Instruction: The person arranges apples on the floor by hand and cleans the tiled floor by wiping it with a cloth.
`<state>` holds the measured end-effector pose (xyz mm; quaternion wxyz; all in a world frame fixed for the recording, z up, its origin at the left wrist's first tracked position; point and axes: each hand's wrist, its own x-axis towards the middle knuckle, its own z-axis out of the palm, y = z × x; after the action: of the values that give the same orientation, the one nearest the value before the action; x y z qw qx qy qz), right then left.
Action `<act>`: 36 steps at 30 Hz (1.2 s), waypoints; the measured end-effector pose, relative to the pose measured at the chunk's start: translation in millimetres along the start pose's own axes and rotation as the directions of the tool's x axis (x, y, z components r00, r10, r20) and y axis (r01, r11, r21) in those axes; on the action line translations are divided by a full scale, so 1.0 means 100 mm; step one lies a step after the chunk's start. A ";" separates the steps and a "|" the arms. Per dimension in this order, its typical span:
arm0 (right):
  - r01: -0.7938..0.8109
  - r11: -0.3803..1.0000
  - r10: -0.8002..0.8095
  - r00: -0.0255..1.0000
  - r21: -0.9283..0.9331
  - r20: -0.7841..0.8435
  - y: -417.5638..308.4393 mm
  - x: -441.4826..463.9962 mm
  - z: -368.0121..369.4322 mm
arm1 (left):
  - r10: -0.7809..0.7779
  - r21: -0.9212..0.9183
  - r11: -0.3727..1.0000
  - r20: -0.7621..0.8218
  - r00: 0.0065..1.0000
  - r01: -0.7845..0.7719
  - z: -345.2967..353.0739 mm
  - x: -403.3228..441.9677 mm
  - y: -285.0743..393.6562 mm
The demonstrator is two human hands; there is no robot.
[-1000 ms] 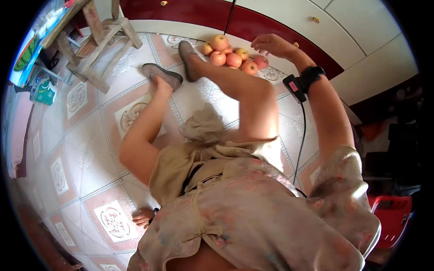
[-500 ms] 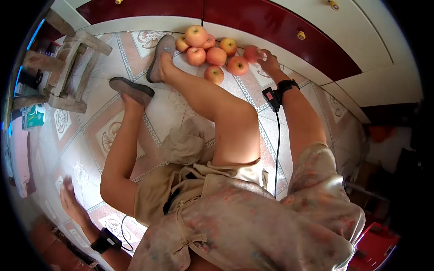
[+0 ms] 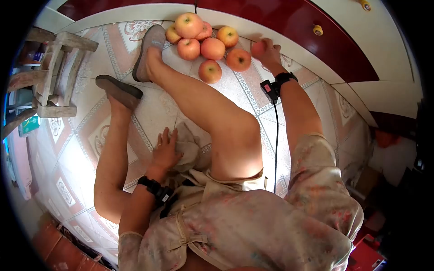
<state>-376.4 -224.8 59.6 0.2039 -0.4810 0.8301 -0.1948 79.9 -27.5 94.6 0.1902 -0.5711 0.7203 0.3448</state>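
My right hand [image 3: 270, 54] is at the far side of the floor, its fingers closed round the right side of a red apple [image 3: 258, 49]. Several more apples [image 3: 212, 49] sit in a cluster to its left, with one apple [image 3: 188, 25] resting on top of others. My left hand [image 3: 166, 151] hovers between my legs with fingers spread and nothing in it. Just beside it lies a crumpled beige cloth [image 3: 189, 145]; whether the fingers touch it I cannot tell.
Behind the apples runs a red and cream cabinet [image 3: 271, 22] with yellow knobs. A wooden stool [image 3: 58, 77] stands at left. My shoe [image 3: 149, 52] is close to the apples. A black cable [image 3: 276, 144] hangs from my right wrist. The floor is patterned tile.
My left hand has swung in from the lower left to beside the cloth. My right hand has closed further round the apple, which has shifted slightly away from its neighbour.
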 end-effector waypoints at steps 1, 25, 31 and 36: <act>-0.040 0.999 0.039 0.999 -0.036 -0.030 0.17 -0.08 -0.07 | 0.015 0.004 1.000 -0.011 1.000 -0.015 0.08 0.00 -0.02; 0.469 0.819 -0.445 0.883 -0.331 0.148 -0.49 -0.71 0.20 | 0.049 0.023 0.999 -0.164 0.985 -0.046 0.42 0.10 -0.20; 0.216 0.795 -0.241 0.970 -0.567 0.032 0.49 -0.55 -0.35 | 0.049 0.027 0.999 -0.143 0.988 -0.046 0.40 0.03 -0.14; -0.062 0.782 0.069 0.998 -0.620 -0.012 0.38 -0.74 -0.81 | 0.046 0.020 0.999 -0.146 0.988 -0.043 0.43 0.06 -0.17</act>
<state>-412.1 -132.1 119.1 0.0459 -0.4932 0.8631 0.0983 89.6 -3.1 55.9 0.1340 -0.5770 0.7478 0.2999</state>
